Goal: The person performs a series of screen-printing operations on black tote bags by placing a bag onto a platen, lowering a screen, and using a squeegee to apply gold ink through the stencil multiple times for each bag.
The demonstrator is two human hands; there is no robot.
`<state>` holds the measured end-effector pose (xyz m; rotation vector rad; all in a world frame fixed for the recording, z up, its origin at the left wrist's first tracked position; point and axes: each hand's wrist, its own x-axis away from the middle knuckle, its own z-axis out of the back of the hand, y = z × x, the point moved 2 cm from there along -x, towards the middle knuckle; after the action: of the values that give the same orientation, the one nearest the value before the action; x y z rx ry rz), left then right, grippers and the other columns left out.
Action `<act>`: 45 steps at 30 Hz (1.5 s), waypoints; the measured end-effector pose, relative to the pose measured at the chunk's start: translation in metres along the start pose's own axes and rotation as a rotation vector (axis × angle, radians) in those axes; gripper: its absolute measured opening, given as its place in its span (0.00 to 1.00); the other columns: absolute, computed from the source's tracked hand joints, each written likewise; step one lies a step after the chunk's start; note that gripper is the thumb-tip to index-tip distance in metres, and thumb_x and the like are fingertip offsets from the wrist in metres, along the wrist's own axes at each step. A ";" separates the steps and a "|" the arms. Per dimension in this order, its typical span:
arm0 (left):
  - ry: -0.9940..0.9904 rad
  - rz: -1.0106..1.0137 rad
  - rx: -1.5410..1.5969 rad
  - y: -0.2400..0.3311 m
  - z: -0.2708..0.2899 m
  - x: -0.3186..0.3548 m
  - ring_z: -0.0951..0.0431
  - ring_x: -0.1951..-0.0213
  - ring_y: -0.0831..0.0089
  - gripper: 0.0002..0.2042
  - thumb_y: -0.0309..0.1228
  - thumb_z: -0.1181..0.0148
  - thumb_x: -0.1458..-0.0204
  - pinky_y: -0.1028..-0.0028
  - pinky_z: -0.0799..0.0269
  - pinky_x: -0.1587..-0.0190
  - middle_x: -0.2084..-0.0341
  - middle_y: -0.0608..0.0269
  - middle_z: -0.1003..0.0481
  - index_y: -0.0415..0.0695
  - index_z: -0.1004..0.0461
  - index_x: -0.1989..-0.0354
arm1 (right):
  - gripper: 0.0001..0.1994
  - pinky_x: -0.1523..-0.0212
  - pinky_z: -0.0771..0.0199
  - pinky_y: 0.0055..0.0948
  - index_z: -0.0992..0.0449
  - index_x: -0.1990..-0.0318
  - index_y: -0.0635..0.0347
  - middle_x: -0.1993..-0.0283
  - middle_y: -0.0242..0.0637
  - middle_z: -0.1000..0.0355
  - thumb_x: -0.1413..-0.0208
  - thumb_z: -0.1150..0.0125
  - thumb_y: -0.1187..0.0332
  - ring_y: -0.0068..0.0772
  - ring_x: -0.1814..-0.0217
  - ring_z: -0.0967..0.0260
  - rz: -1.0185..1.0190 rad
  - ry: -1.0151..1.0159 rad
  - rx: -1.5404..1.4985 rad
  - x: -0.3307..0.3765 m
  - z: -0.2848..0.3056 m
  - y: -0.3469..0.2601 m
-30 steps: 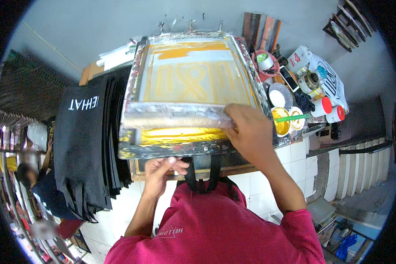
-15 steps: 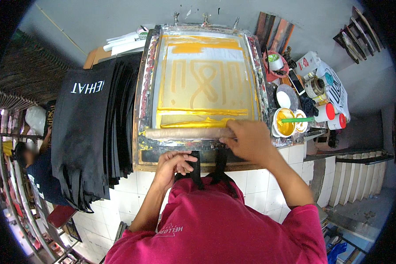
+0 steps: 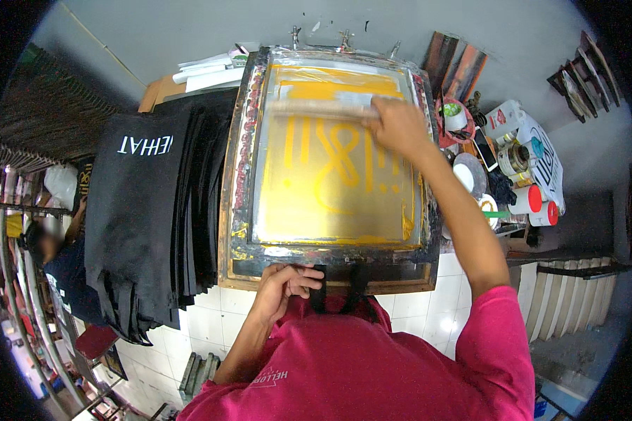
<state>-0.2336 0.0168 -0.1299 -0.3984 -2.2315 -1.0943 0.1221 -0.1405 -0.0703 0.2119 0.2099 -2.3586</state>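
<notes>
My right hand (image 3: 402,126) grips one end of a long squeegee (image 3: 316,110), which is smeared by motion over the far part of a printing screen's mesh (image 3: 305,221). Yellow ink strokes form a looping pattern on the mesh, with thicker yellow bands beyond the squeegee. The screen's frame (image 3: 330,254) is stained with ink and lies on a wood-edged board. At the near edge of the frame rests my left hand (image 3: 285,288), its fingers loosely bent with nothing visible in them. Black straps (image 3: 319,289) hang just right of it.
Black fabric bags (image 3: 137,203) hang in a thick stack on the left. To the right are a green stick (image 3: 495,215), red-lidded tubs (image 3: 525,200), a phone (image 3: 485,152) and jars. Metal clamps (image 3: 345,40) stand behind the screen. Another person (image 3: 70,259) is at far left.
My right hand has pushed the squeegee from the near edge to the far part of the screen. The thick near ink line is gone and the yellow pattern looks brighter. My left hand stays near the front edge.
</notes>
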 end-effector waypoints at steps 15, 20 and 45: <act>0.080 -0.560 -0.624 0.134 -0.039 -0.043 0.21 0.49 0.72 0.14 0.28 0.43 0.39 0.70 0.29 0.42 0.56 0.58 0.18 0.37 0.22 0.48 | 0.35 0.64 0.20 0.46 0.16 0.66 0.57 0.67 0.45 0.19 0.56 0.36 0.28 0.48 0.64 0.20 -0.120 0.053 0.160 -0.069 -0.008 0.020; 0.464 -1.426 -1.396 0.243 -0.063 -0.139 0.20 0.50 0.49 0.17 0.33 0.32 0.48 0.59 0.27 0.44 0.55 0.48 0.19 0.40 0.21 0.51 | 0.34 0.65 0.20 0.43 0.17 0.68 0.56 0.68 0.42 0.20 0.59 0.34 0.29 0.45 0.65 0.20 -0.036 0.181 0.114 -0.042 -0.010 0.003; 0.137 -0.985 -1.531 0.103 -0.010 0.008 0.19 0.61 0.56 0.15 0.26 0.27 0.60 0.62 0.25 0.53 0.65 0.55 0.18 0.41 0.18 0.60 | 0.19 0.64 0.24 0.42 0.24 0.69 0.53 0.69 0.35 0.27 0.60 0.28 0.50 0.40 0.63 0.24 -0.062 0.029 0.011 0.184 0.020 -0.113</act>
<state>-0.1829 0.0717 -0.0578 0.2853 -0.9258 -3.0697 -0.0895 -0.1888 -0.0796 0.2485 0.2209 -2.4198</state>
